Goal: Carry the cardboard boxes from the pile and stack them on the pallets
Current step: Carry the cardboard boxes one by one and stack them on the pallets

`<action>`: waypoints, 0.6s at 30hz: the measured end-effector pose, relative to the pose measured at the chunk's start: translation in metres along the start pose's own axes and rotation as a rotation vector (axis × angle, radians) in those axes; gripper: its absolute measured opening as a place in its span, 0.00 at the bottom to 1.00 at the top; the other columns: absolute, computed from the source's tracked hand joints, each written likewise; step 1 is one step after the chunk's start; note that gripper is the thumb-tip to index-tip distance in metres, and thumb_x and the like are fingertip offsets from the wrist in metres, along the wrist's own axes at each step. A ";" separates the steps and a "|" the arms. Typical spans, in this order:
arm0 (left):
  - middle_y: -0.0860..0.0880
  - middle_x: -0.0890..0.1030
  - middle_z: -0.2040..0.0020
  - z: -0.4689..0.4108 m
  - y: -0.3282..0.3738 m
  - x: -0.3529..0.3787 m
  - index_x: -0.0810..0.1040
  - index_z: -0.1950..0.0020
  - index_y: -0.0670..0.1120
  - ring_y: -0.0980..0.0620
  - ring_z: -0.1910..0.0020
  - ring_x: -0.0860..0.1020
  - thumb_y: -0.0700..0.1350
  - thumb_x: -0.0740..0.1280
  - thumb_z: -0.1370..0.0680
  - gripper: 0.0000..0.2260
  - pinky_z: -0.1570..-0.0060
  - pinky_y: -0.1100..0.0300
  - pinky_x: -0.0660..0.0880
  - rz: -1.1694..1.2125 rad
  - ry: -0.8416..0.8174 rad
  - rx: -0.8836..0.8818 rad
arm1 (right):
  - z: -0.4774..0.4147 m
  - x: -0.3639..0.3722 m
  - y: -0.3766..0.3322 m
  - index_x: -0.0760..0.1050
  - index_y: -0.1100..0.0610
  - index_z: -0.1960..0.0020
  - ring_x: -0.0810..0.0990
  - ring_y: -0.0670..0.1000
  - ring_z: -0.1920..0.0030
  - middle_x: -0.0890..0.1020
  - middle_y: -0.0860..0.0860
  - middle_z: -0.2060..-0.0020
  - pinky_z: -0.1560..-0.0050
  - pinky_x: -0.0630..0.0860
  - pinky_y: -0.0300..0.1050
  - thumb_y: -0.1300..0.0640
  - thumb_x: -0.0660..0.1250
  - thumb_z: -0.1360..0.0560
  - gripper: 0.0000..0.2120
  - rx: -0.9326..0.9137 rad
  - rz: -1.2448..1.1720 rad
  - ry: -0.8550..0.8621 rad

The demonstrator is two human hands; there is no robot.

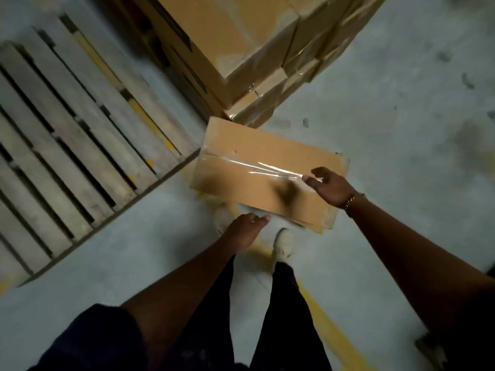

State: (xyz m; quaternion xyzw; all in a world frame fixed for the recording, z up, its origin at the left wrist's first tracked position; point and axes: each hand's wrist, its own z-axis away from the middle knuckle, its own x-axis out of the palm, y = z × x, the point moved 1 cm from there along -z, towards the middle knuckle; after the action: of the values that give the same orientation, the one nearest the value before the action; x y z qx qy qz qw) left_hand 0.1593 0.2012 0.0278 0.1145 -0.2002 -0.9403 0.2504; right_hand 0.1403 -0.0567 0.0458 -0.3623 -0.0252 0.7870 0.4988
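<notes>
Cardboard box point(265, 175) low in front of the legs, broad face up, long side running from upper left to lower right, somewhat blurred. Sealed along the top with a strip of clear tape point(267, 167) catching the light. Far corner just beside the foot of the pile of boxes point(241, 49), left end close to the corner of the pallet point(67, 129). Resting on the floor or hanging just above it: impossible to tell. Right hand point(332, 188) laid on the top face near the right end, fingers loosely spread and relaxed, clasping nothing, with a gold-coloured bracelet point(352, 198) at the wrist. Left hand point(247, 228) just beside the near long edge, thumb pointing toward the box, fingers turned under and hidden; holding the edge or merely near it, cannot tell. Pale shoes point(283, 245) below the near edge, one partly covered by the box, with dark trousers point(281, 303) above them. Pile tall and brown, wrapped in shiny clear film, filling the upper middle. Pallet of grey wooden slats with dark gaps at the left. Grey floor point(401, 116) all round, scuffed with dark marks at the right, crossed by a yellow line point(332, 328) running from under the feet toward the lower right.
</notes>
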 end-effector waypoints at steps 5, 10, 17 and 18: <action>0.31 0.79 0.59 -0.076 -0.018 0.062 0.79 0.35 0.34 0.30 0.61 0.81 0.47 0.53 0.19 0.24 0.62 0.44 0.78 0.238 -0.032 0.040 | -0.086 -0.014 0.027 0.72 0.57 0.28 0.74 0.57 0.30 0.76 0.55 0.29 0.31 0.67 0.46 0.42 0.65 0.19 0.26 -0.070 0.155 -0.077; 0.31 0.75 0.34 -0.149 -0.025 0.118 0.72 0.30 0.34 0.33 0.37 0.76 0.74 0.60 0.31 0.48 0.37 0.43 0.72 0.491 0.218 -0.218 | -0.164 -0.012 0.051 0.78 0.58 0.37 0.78 0.58 0.40 0.80 0.60 0.37 0.36 0.72 0.50 0.42 0.69 0.25 0.24 -0.152 0.273 -0.109; 0.45 0.68 0.24 -0.192 -0.013 0.150 0.60 0.21 0.46 0.42 0.27 0.69 0.64 0.68 0.24 0.39 0.30 0.45 0.67 1.014 0.315 -0.359 | -0.224 -0.011 0.078 0.67 0.50 0.25 0.66 0.64 0.27 0.68 0.60 0.26 0.27 0.65 0.59 0.33 0.65 0.26 0.35 -0.160 0.472 -0.036; 0.45 0.68 0.23 -0.199 -0.014 0.155 0.61 0.21 0.46 0.43 0.27 0.69 0.64 0.68 0.24 0.39 0.32 0.48 0.67 1.068 0.308 -0.352 | -0.227 -0.012 0.075 0.64 0.52 0.22 0.64 0.64 0.25 0.66 0.59 0.24 0.26 0.63 0.59 0.33 0.66 0.25 0.38 -0.144 0.470 -0.033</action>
State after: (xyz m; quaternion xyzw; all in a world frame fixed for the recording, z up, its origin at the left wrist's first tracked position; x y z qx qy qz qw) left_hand 0.0848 0.0690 -0.1735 0.0896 -0.0322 -0.6753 0.7314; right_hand 0.2208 -0.1776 -0.1451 -0.3799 -0.0046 0.8834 0.2743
